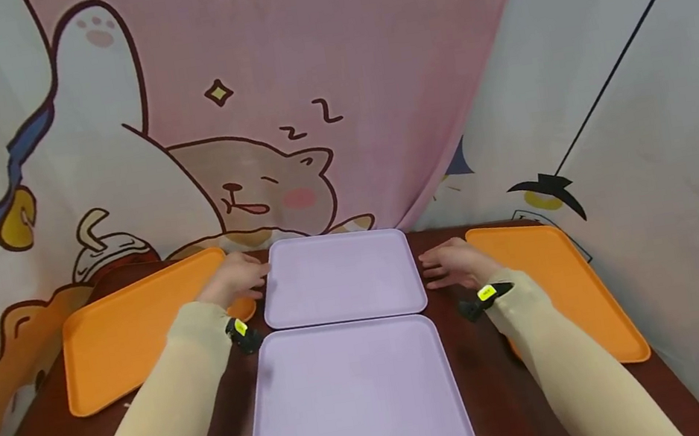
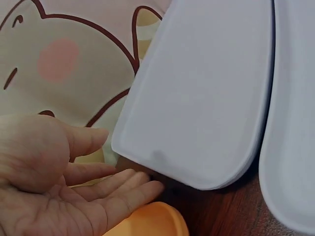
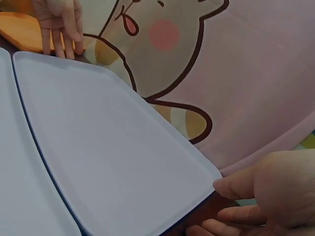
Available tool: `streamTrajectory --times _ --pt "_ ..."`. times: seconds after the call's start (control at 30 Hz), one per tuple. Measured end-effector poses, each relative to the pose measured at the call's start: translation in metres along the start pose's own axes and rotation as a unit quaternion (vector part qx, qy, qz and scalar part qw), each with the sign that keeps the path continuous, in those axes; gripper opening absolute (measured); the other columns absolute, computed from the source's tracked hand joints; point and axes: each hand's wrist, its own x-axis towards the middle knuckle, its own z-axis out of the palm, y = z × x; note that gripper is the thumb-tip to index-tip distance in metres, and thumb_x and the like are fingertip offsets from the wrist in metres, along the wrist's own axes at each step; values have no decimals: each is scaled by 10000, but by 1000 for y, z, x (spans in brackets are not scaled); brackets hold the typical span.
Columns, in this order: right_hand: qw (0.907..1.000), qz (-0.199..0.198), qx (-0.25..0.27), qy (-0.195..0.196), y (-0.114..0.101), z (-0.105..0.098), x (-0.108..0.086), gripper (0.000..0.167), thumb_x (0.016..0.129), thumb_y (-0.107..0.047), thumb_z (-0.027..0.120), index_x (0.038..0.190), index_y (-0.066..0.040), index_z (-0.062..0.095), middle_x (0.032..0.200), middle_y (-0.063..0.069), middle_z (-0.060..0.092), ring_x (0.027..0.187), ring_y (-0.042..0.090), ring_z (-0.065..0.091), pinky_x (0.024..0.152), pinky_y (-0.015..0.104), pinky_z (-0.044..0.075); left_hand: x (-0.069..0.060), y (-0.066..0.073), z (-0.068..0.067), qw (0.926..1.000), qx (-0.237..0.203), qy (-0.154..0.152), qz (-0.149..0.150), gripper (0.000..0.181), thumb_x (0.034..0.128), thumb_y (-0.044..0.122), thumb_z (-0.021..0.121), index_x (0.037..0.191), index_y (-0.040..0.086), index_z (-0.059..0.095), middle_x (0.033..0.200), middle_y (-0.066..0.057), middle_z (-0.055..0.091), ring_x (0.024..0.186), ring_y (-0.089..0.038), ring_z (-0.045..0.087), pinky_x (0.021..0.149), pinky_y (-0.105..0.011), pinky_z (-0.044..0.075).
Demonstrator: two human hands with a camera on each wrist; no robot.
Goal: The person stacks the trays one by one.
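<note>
Two lilac trays lie end to end on the dark red table, the far tray [image 1: 341,277] and the near tray [image 1: 355,402]. My left hand [image 1: 236,278] is at the far tray's left edge, its fingers loosely extended; in the left wrist view the hand [image 2: 74,182] lies palm up beside the tray's corner [image 2: 192,98]. My right hand [image 1: 458,262] is just off the far tray's right edge in the head view. In the right wrist view that hand [image 3: 270,196] has its thumb at the tray's corner, fingers relaxed and low beside it.
An orange tray [image 1: 130,341] lies slanted at the left, partly beneath my left forearm. Another orange tray [image 1: 562,277] lies at the right, partly behind my right forearm. A cartoon-printed curtain [image 1: 369,79] hangs behind the table [image 1: 486,408].
</note>
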Motion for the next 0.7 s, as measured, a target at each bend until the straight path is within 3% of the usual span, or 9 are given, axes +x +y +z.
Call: streamTrajectory --times 0.13,0.43,0.7 --pt "9998 123 108 147 -3 5 9 379 1090 -71 555 1387 163 544 1370 269 525 1238 416 559 970 552 582 5 -3 3 9999 -82 86 -55 551 1116 116 535 1524 -191 329 1533 -360 416 1402 -473 484 1050 -514 525" --pt "9995 202 -228 102 -8 11 17 359 1082 -71 562 1357 159 583 1273 230 584 1152 368 593 958 594 574 16 -4 12 9993 0 379 -57 495 1070 -29 505 1529 -161 378 1520 -332 436 1336 -445 552 1044 -492 534" --pt "9991 179 -367 103 -6 16 19 366 1086 -60 555 1387 147 581 1231 236 630 1073 338 624 884 545 612 13 -7 12 9976 164 669 16 487 1021 -64 564 1482 -173 453 1476 -339 480 1257 -447 612 1010 -486 558"
